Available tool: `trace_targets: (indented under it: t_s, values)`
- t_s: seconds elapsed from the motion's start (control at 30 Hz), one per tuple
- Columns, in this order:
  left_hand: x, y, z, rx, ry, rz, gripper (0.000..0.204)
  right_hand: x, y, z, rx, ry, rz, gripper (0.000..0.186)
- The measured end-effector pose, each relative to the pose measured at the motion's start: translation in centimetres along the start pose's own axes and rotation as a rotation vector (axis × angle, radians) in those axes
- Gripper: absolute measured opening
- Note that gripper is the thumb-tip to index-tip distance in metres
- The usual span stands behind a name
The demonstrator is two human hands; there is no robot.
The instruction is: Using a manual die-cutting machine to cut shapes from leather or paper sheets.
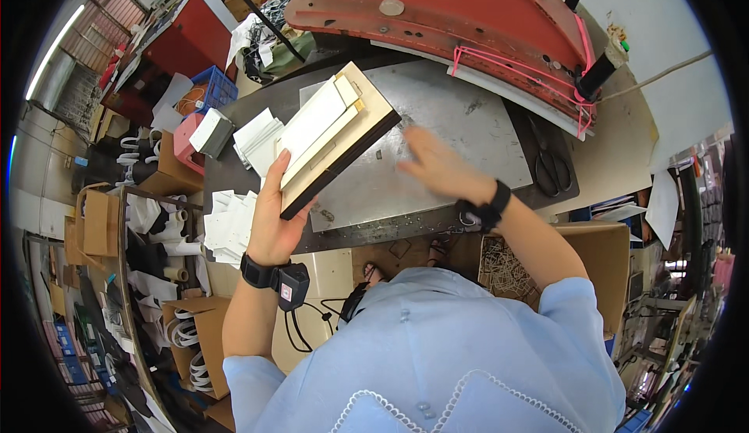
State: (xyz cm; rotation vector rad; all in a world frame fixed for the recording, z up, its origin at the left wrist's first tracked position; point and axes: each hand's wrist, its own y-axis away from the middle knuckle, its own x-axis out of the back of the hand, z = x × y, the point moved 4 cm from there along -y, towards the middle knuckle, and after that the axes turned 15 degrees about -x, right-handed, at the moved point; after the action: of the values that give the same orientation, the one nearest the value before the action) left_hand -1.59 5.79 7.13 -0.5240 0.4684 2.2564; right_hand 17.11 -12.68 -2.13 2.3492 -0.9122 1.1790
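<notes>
My left hand grips the lower end of a thick beige board with dark sides, tilted above the work table. On the board's face lies a white rectangular piece with a cream, raised border around it. My left thumb presses on the lower end of that face, while the other fingers are mostly hidden underneath. To the right of the board, my right hand is apart from it, blurred by motion. Its fingers look stretched out, with nothing visible in them. A pale metal plate lies beneath both hands on the dark table.
A red machine beam spans the far side, with pink cord along it. White cut pieces lie at the table's left, near a grey-white block. Black scissors rest at right. A cardboard box stands below right.
</notes>
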Motion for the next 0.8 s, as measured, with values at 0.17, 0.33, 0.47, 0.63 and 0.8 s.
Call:
trace_targets:
  t_s: [0.17,0.33,0.47,0.63,0.8]
  values:
    - [-0.3,-1.0,-0.2,0.009,-0.012,-0.025,0.031,0.0,-1.3,-3.1,-0.136,0.129,-0.226,0.059]
    - [-0.6,-1.1,0.7,-0.027,-0.061,0.002,0.037,-1.7,2.7,-5.7,0.282,-0.202,-0.522,0.044]
    - [0.3,-1.0,1.0,-0.03,-0.075,0.002,0.038,2.4,-2.3,-0.6,0.127,-0.068,0.154,0.033]
    - [1.2,0.3,1.5,-0.039,0.108,0.004,0.028,1.3,-5.4,2.1,0.073,0.08,0.082,0.019]
    - [3.0,0.9,1.6,-0.036,0.177,0.003,0.031,1.1,-5.6,2.1,0.034,-0.008,0.095,0.02]
